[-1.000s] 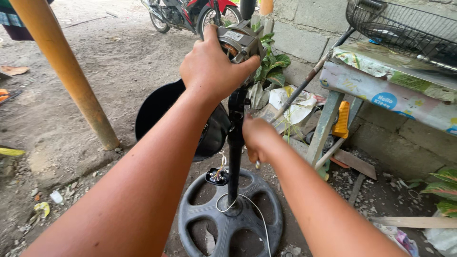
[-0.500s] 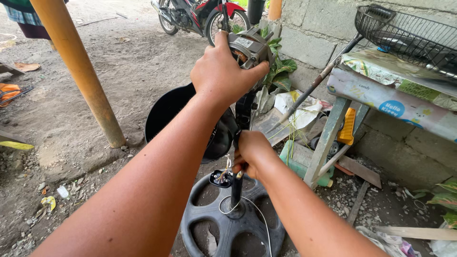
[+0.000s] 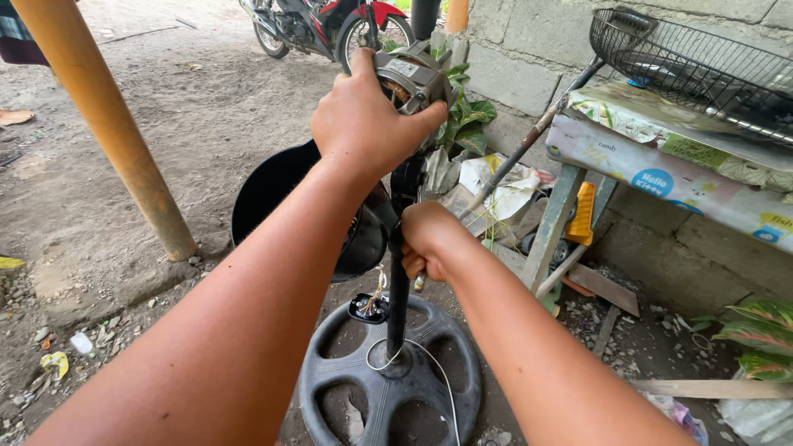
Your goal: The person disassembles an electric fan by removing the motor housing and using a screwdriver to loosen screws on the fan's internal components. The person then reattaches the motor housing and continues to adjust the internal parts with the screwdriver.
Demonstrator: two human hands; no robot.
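Observation:
A stand fan without its blades rises from a round black base (image 3: 388,388) on the dirt floor. My left hand (image 3: 363,120) wraps around the bare grey motor (image 3: 413,74) at the top of the black pole (image 3: 398,306). Lower down, my right hand (image 3: 429,239) is closed around the pole, with a small metal tip showing under the fist. A small black switch part (image 3: 368,308) with coloured wires dangles beside the pole, and a thin white wire loops over the base.
A black fan housing (image 3: 273,194) lies behind the pole. An orange post (image 3: 107,124) stands at left, a motorcycle (image 3: 322,25) at the back. At right are a bench with a patterned cover (image 3: 661,165), a wire fan guard (image 3: 702,58), a block wall, plants and scrap.
The view has drifted slightly, so the fan sits a little lower and to the right. My right hand has slid a bit down the pole; my left stays on the motor.

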